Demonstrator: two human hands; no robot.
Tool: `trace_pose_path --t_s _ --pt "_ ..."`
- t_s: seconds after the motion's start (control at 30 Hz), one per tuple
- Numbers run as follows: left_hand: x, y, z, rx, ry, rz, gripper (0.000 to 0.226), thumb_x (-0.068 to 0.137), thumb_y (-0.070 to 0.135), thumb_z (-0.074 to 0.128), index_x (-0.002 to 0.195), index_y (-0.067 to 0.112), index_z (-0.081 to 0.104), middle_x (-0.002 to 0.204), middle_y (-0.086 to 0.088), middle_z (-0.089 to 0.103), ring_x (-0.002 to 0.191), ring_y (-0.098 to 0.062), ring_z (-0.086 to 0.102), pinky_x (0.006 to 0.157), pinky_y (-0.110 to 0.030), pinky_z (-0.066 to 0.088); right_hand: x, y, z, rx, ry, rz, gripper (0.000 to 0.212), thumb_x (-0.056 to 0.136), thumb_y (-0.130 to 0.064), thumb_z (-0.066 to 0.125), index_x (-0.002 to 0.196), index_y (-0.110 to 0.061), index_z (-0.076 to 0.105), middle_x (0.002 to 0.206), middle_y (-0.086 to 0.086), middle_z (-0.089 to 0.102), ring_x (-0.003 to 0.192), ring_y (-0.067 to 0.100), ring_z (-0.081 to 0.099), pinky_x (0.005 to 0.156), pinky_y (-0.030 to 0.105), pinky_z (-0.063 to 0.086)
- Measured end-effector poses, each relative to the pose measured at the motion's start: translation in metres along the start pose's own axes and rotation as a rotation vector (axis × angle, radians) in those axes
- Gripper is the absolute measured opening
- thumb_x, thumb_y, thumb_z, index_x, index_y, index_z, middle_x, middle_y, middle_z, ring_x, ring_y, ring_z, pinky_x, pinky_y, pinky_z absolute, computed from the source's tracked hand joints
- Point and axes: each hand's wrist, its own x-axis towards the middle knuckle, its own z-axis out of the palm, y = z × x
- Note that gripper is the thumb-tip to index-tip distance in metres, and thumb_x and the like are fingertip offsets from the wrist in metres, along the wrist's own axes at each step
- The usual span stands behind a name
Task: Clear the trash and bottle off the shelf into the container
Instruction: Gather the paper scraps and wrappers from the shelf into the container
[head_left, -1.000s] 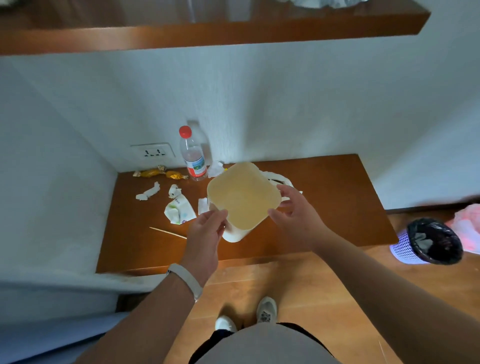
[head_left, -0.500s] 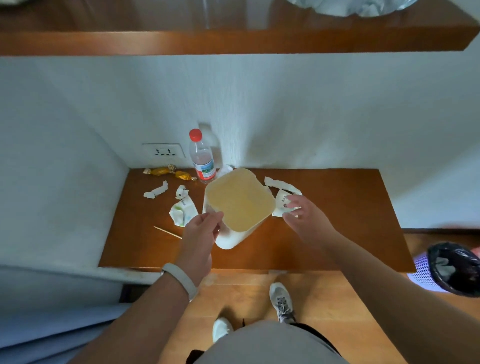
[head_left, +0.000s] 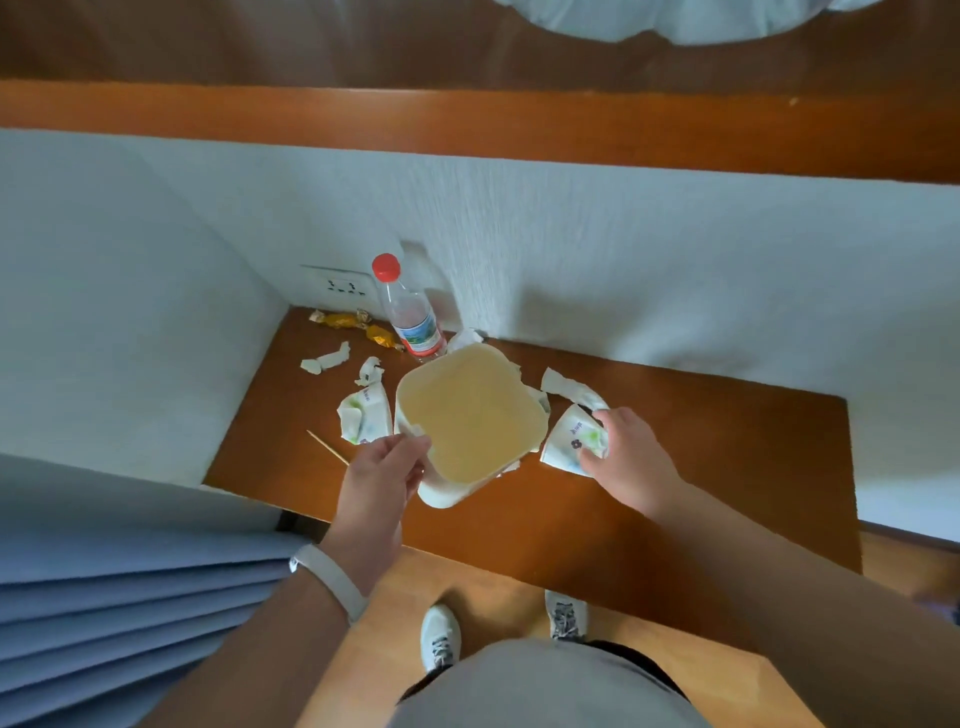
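Note:
A cream square container (head_left: 470, 415) stands on the brown shelf (head_left: 701, 467), and my left hand (head_left: 384, 473) grips its near-left rim. My right hand (head_left: 623, 457) closes on a crumpled white paper cup (head_left: 571, 441) just right of the container. A clear bottle (head_left: 410, 312) with a red cap stands upright at the back by the wall. Another crushed paper cup (head_left: 363, 421), white paper scraps (head_left: 327, 358), gold candy wrappers (head_left: 343, 322) and a thin wooden stick (head_left: 327, 447) lie left of the container. A paper strip (head_left: 566, 387) lies behind my right hand.
A wall socket (head_left: 337, 283) sits behind the wrappers. An upper wooden shelf (head_left: 467, 119) overhangs the niche. White walls enclose the shelf at left and back. Blue fabric (head_left: 104, 571) lies at the lower left. My shoes (head_left: 441, 634) stand on the wooden floor.
My right hand left the container's rim and moved right onto the crumpled paper cup. The left hand kept hold of the container. The view shifted left, so the bin went out of sight.

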Motion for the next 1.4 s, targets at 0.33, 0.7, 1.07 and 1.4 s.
trace_pose_path --t_s 0.33,0.7,1.07,1.4 --pt "-0.006 -0.014 0.008 -0.027 0.115 -0.006 0.013 0.096 0.017 0.065 0.104 0.006 0.069 0.111 -0.022 0.071 0.102 -0.03 0.064 0.103 -0.043 0.052 0.024 -0.006 0.009 -0.271 -0.083 -0.072 0.054 0.082 -0.047 0.062 0.123 -0.015 0.046 0.112 0.003 0.058 0.099 0.021 0.056 0.079 0.036 0.053" --pt "-0.01 -0.013 0.012 -0.079 0.16 0.034 0.01 0.097 0.016 0.065 0.096 0.006 0.067 0.1 -0.018 0.063 0.096 -0.029 0.056 0.104 -0.046 0.047 0.027 -0.011 -0.012 -0.013 -0.14 -0.03 0.01 0.088 -0.027 0.057 0.091 -0.02 0.05 0.084 -0.005 0.06 0.074 0.015 0.063 0.069 0.038 0.06" --pt "-0.014 -0.007 0.008 -0.07 0.108 0.089 0.013 0.096 0.019 0.066 0.095 0.006 0.068 0.094 -0.013 0.063 0.091 -0.024 0.058 0.091 -0.036 0.05 0.0 -0.06 -0.105 0.412 0.141 -0.113 0.013 0.082 -0.025 0.06 0.084 -0.014 0.054 0.076 0.006 0.06 0.061 0.019 0.054 0.055 0.037 0.048" --pt "-0.022 -0.006 0.013 0.04 0.077 0.131 0.011 0.098 0.022 0.064 0.097 0.012 0.07 0.099 -0.008 0.071 0.099 -0.025 0.066 0.094 -0.035 0.052 -0.015 -0.106 -0.103 0.308 -0.032 -0.257 0.015 0.083 -0.025 0.06 0.084 -0.013 0.052 0.071 0.002 0.058 0.051 0.012 0.044 0.048 0.031 0.037"
